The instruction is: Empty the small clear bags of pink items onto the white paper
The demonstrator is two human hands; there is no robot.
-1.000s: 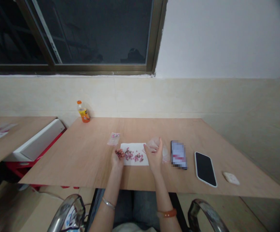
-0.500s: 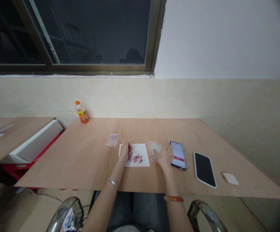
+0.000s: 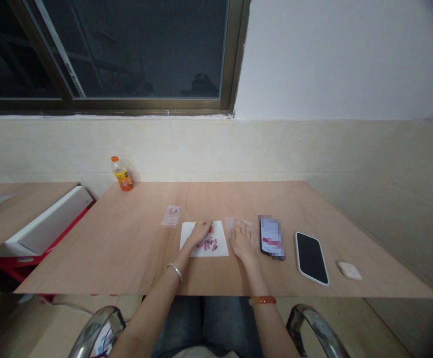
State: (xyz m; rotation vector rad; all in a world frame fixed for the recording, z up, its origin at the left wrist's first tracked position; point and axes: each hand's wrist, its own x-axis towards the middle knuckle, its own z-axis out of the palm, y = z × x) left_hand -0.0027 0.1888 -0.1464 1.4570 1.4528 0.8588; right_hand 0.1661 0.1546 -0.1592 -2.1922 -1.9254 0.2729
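Observation:
A white sheet of paper (image 3: 221,241) lies on the table, with several small pink and dark pieces (image 3: 209,244) scattered over its middle. My left hand (image 3: 200,230) is over the paper's upper part, its fingers curled down and pressed together beside the pieces. Red shows at its fingertips, but what they pinch, if anything, is hidden. My right hand (image 3: 242,241) rests flat, fingers stretched out, on a clear plastic bag (image 3: 256,233) just right of the paper. Farther back on the left is a small clear zip bag (image 3: 172,216) with pink pieces inside.
To the right lie a phone with a lit screen (image 3: 271,237), a dark-screened device with a white edge (image 3: 312,258) and a small whitish object (image 3: 349,270). An orange-capped bottle (image 3: 122,174) stands at the back left. The wooden table (image 3: 127,248) ends before my lap.
My left hand has shifted right across the paper. My right hand has moved left, away from the phone, and its fingers now lie flat on the clear bag. The view has shifted slightly.

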